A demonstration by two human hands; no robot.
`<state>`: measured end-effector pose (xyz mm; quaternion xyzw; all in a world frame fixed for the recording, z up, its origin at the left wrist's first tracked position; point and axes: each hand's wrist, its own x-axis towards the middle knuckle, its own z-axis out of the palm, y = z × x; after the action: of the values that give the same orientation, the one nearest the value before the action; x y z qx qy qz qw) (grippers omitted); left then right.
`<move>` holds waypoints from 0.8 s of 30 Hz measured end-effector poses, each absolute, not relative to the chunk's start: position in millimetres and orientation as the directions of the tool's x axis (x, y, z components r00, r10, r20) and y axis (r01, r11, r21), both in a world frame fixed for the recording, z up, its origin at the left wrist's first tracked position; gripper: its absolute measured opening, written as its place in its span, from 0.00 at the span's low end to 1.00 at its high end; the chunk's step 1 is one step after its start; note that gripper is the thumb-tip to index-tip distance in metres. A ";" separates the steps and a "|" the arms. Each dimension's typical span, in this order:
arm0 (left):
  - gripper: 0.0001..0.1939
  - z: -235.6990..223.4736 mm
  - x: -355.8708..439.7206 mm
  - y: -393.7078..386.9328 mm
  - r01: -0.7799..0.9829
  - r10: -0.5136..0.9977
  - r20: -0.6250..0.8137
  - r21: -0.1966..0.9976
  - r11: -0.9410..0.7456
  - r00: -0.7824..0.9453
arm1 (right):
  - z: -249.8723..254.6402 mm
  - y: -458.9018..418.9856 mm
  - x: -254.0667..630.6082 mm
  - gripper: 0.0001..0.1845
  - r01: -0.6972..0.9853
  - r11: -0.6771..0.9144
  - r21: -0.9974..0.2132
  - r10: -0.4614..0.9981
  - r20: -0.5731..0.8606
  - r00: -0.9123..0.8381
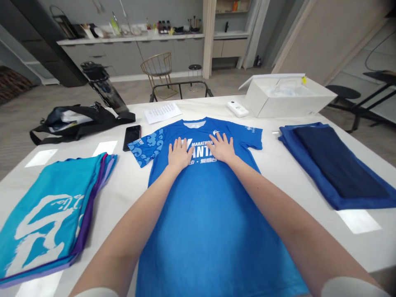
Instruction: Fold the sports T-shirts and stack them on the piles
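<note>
A blue T-shirt (198,206) with white marathon lettering lies spread flat, front side up, its collar toward the far side of the table. My left hand (180,154) rests palm down on the left part of its chest, fingers spread. On the right part of the chest, just below the small white logo, my right hand (222,147) also lies flat with fingers apart. Both hands cover parts of the lettering. Neither one grips the fabric.
Folded turquoise and purple shirts (58,206) are stacked at left, folded navy and blue garments (337,165) at right. Behind lie a phone (131,137), black bag (74,123), bottle (107,88), paper sheet (163,112), white device (237,109) and open white box (287,97) on the white table (269,185).
</note>
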<state>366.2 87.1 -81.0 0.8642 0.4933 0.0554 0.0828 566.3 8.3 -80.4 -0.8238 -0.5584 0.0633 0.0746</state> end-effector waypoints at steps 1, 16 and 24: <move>0.40 -79.9 367.4 90.4 0.849 0.869 0.021 0.201 -0.488 0.495 | -80.0 12.8 571.1 0.39 0.914 -0.361 -0.183 0.930 -0.005 0.367; 0.42 -86.1 389.6 199.5 0.865 0.905 0.022 0.284 -0.413 0.425 | -84.0 117.4 611.6 0.44 0.957 -0.243 -0.156 0.969 -0.086 0.232; 0.38 -82.6 398.7 191.6 0.856 0.884 -0.003 0.254 -0.451 0.467 | -80.4 98.3 635.7 0.38 0.930 -0.323 -0.175 0.945 -0.117 0.306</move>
<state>398.7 191.6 -82.6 0.8492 0.5123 0.0649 0.1103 635.7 98.3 -80.4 -0.8074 -0.5805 0.0992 0.0373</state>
